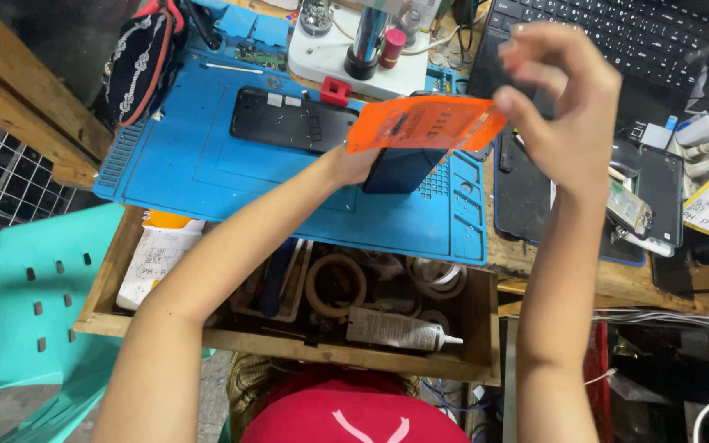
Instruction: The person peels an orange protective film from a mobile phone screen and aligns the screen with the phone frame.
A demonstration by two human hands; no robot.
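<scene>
A wooden surface (535,262) carries a ribbed blue rubber mat (207,172), with bare room at its near left. Below it, an open wooden drawer (478,328) holds tape rolls and a glue tube (400,330). Above the mat's right part, the left hand (354,164) grips a dark, flat phone (400,168). The right hand (564,102) pinches the right edge of a thin, glossy orange film (424,123) over the phone.

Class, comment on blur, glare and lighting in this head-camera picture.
Head view: the right hand is softly blurred; the orange film shows pale glare; the blue mat is evenly lit; the open drawer lies dimmer, in shadow; the left hand stays fairly sharp.
</scene>
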